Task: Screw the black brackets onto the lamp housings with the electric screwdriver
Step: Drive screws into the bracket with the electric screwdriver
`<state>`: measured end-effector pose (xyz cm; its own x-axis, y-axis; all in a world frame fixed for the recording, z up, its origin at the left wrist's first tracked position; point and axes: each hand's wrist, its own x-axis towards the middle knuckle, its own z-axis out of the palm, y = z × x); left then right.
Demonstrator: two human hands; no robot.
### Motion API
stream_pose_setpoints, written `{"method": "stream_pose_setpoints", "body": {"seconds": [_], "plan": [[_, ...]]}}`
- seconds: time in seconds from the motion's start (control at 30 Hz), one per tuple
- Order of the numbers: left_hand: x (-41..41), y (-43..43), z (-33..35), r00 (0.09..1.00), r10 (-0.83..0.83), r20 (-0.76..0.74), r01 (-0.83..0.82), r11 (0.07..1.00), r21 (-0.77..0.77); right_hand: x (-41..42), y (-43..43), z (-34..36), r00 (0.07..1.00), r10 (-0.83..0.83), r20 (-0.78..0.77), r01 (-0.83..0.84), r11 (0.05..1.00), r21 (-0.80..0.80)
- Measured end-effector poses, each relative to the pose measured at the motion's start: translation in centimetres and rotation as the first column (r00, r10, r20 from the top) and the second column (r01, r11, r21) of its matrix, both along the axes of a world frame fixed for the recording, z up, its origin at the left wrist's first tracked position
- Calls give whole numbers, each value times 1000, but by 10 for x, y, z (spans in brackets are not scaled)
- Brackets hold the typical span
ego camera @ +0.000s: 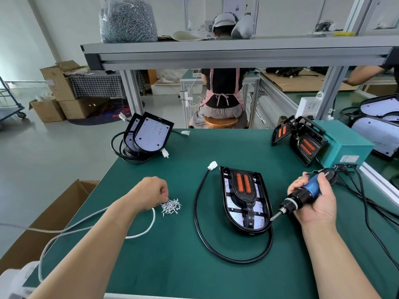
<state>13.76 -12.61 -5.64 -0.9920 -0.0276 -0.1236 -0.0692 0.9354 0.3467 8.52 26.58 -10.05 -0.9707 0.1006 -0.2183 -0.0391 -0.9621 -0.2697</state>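
Left hand (154,194) fingers curled into the screws (171,207) pile on the counter (172,266); can't tell if one is pinched yet. Right hand (313,203) grips the electric screwdriver (300,197), tip at the lamp housing (245,225) mid-counter. Black bracket (245,190) sits in it, likely not fully screwed. Bare housings (151,134) wait far left; bracketed ones (306,145) lean at right. Mid-batch.

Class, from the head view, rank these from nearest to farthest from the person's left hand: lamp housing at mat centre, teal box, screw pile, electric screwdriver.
1. Screw pile, at the fingertips of the left hand.
2. Lamp housing, mid-mat.
3. Electric screwdriver, gripped in the right hand.
4. Teal box, far right.
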Motion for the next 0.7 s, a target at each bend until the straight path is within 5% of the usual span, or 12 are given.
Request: {"method": "stream_pose_setpoints", "body": {"seconds": [0.17,0.27,0.3,0.37,0.43,0.5,0.6,0.7], "plan": [[3,2,2,1000,4,-1,-3,999,42,0,-1,-1,1000,-17,7,17,1000,0],[7,-2,3,985,153,-76,-126,950,285,1,-3,0,999,-39,14,39,999,14],[10,-1,5,968,235,-88,-167,865,472,2,-4,2,999,-50,15,49,999,23],[20,8,11,938,345,-13,-182,527,830,4,-8,7,997,-68,27,68,997,23],[32,32,15,939,328,99,-163,171,972,8,-15,15,995,-87,44,86,996,14],[42,64,14,947,253,196,-179,-91,980,11,-25,27,992,-116,42,115,993,26],[52,113,8,941,152,304,-245,-315,917,18,-42,54,990,-138,37,137,990,37],[59,144,3,932,97,349,-277,-431,859,24,-56,80,986,-166,11,165,985,52]]}}
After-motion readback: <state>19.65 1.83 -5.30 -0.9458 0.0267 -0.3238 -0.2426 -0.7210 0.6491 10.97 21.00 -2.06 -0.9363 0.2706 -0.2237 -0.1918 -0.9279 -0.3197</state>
